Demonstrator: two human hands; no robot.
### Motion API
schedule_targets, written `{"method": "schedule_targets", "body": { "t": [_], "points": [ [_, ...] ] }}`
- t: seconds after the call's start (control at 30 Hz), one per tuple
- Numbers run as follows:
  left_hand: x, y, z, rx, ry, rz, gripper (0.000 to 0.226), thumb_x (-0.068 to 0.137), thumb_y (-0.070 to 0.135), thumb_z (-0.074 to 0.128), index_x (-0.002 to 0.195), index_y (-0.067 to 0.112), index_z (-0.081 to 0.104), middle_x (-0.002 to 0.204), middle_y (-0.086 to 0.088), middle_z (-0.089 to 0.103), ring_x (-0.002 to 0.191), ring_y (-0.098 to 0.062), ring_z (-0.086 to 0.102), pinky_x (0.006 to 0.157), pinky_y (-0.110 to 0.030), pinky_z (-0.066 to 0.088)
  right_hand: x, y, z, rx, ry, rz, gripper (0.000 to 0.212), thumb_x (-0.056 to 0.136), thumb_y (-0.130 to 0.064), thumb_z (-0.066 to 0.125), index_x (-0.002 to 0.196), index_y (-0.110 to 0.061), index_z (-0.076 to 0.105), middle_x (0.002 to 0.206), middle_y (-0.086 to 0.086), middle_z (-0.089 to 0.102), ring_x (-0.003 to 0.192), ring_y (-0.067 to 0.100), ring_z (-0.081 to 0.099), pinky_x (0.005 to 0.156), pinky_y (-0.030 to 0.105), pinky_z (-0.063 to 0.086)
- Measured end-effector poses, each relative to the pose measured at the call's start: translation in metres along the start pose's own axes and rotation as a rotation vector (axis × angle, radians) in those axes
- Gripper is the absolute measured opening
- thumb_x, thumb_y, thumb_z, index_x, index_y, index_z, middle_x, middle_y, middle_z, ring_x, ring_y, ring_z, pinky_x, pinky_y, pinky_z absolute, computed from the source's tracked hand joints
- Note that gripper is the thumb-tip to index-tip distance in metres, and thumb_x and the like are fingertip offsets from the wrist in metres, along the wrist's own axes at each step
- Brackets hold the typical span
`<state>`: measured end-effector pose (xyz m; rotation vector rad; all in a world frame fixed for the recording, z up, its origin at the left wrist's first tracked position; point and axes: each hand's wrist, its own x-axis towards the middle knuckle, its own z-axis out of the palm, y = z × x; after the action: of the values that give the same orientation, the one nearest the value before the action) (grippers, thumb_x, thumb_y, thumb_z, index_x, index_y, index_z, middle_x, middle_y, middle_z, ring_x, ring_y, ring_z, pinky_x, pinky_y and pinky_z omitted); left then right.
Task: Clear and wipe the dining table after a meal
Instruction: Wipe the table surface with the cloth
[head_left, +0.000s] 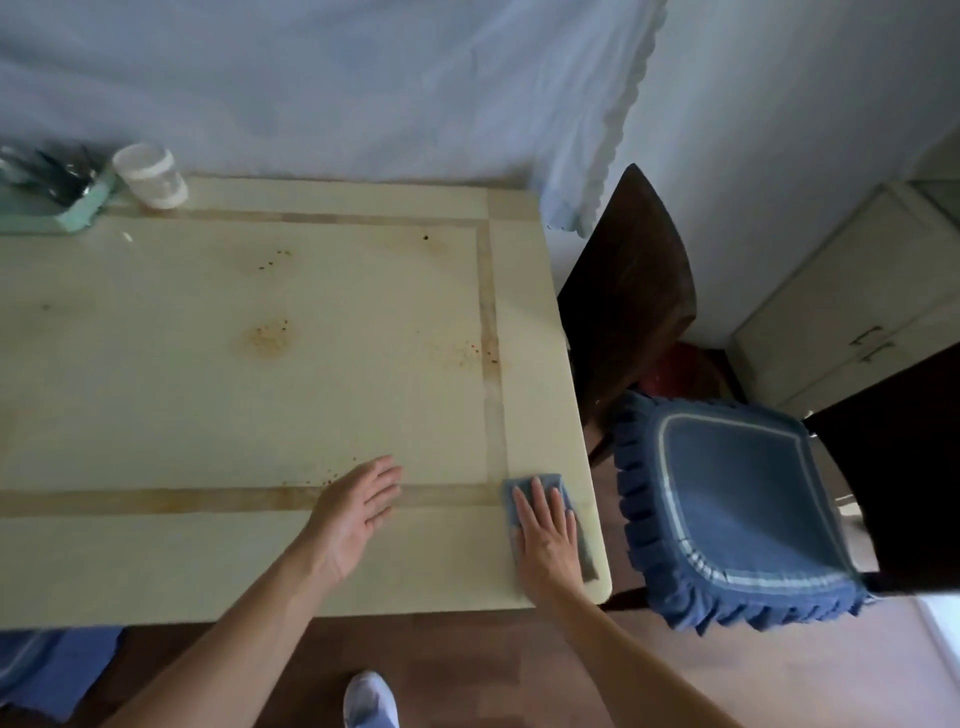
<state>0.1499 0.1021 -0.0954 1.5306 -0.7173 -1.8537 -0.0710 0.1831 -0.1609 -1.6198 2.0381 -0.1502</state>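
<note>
At the worktop's (208, 405) near right corner: cloth (511, 488) under my right hand (545, 540), fingers flat, pressing | left hand (353, 512) open, empty, toward worktop's middle | cloth looks soft, limp; press its centre

Dim, soft daylight; blurred, warped edges.

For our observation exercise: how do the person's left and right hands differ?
The right hand lies palm down, pressing a blue cloth at the table's corner; the left hand holds nothing. The left hand is tilted on edge, palm showing; the right hand shows its back. Both have straight fingers.
</note>
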Motion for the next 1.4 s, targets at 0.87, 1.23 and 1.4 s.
{"method": "schedule_targets", "body": {
  "t": [0.87,1.23,1.4],
  "points": [
    [0.248,0.105,-0.033,1.024,0.051,0.447,0.045,0.098,0.008,0.042,0.142,0.007,0.037,0.155,-0.010,0.025,0.146,-0.022,0.012,0.120,-0.039,0.006,0.252,-0.016,-0.050,-0.101,0.266,0.306,0.053,0.101,-0.027,0.016,0.150,-0.029,-0.003,0.159,-0.002,-0.011,0.146,0.020,-0.013,0.119,0.044,-0.008],
    [0.260,0.119,-0.048,1.108,0.077,0.532,0.046,0.099,0.010,0.038,0.145,0.009,0.033,0.155,-0.008,0.024,0.146,-0.023,0.014,0.119,-0.036,0.008,0.264,-0.167,0.006,-0.091,0.086,-0.185,0.063,0.095,-0.014,0.024,0.149,-0.027,-0.006,0.157,-0.007,-0.017,0.142,0.018,-0.025,0.115,0.043,-0.018],
    [0.297,0.149,-0.050,1.419,0.148,0.472,0.051,0.099,0.019,0.034,0.149,0.010,0.021,0.158,-0.008,0.015,0.146,-0.030,0.010,0.115,-0.046,0.010,0.282,-0.128,-0.005,-0.118,0.048,-0.318,0.056,0.098,-0.036,0.018,0.150,-0.021,0.008,0.160,-0.002,0.004,0.147,0.020,-0.005,0.119,0.047,-0.001]
  ]
}}
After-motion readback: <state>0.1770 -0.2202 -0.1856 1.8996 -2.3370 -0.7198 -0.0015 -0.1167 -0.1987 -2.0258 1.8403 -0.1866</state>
